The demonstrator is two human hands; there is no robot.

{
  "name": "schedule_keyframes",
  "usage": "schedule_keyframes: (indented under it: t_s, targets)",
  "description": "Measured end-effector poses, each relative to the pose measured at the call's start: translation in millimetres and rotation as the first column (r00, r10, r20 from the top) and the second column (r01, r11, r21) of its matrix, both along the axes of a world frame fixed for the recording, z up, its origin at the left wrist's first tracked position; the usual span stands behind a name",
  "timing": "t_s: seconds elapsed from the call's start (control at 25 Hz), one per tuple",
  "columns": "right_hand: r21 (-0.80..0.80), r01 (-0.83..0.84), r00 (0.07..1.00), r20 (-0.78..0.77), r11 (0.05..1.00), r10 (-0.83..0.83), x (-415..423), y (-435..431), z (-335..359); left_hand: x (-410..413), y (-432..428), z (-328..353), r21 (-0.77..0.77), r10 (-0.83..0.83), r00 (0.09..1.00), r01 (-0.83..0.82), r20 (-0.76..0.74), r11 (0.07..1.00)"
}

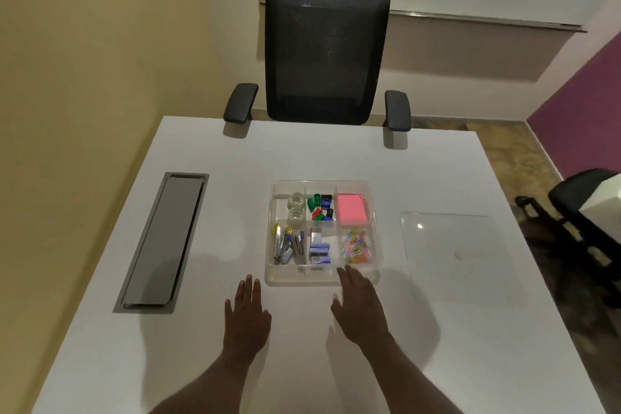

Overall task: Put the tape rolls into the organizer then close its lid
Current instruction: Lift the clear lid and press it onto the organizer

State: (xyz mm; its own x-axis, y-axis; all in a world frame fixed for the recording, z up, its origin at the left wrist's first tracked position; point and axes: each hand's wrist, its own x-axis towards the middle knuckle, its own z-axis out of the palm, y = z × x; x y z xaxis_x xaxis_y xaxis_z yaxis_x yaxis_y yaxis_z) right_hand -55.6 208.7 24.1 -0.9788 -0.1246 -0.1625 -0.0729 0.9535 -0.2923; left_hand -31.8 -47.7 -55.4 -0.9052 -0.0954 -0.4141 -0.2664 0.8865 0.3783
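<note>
A clear plastic organizer (271,265) with several compartments stands uncovered in the middle of the white table. Two clear tape rolls (295,207) lie in its far-left compartment. Its transparent lid (447,242) lies flat on the table to the right, apart from it. My left hand (247,311) rests flat on the table just in front of the organizer's near-left corner, fingers spread, holding nothing. My right hand (361,304) is flat too, with its fingertips touching the organizer's near edge.
Other compartments hold coloured sharpeners (321,207), a pink note pad (352,209), paper clips (357,246), staplers (289,247) and staple boxes (318,249). A grey cable hatch (164,242) is set into the table at left. A black office chair (324,54) stands at the far edge.
</note>
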Motion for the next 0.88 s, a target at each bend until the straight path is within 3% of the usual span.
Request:
schedule_keyframes:
  t_s: [0.12,0.2,0.32,0.56,0.88]
  targets:
    - [-0.019,0.006,1.000,0.014,1.000,-0.005,4,5,3,-1,1,15,0.033,0.007,1.000,-0.007,0.009,0.999]
    - [-0.057,0.028,0.997,0.068,0.998,-0.024,4,7,10,-2,5,24,0.064,-0.003,0.998,0.006,-0.055,0.998]
    - [-0.058,0.061,0.998,0.034,0.996,-0.059,0,9,14,-4,13,34,0.083,-0.010,0.994,0.019,-0.112,0.996]
    - [-0.032,0.017,0.996,0.089,0.999,-0.014,1,31,6,-2,32,36,-0.060,-0.050,0.992,0.043,-0.113,0.997]
    - [-0.044,0.035,0.995,0.095,0.998,-0.031,-5,94,7,-2,98,53,-0.090,-0.034,0.983,0.017,-0.180,0.996]
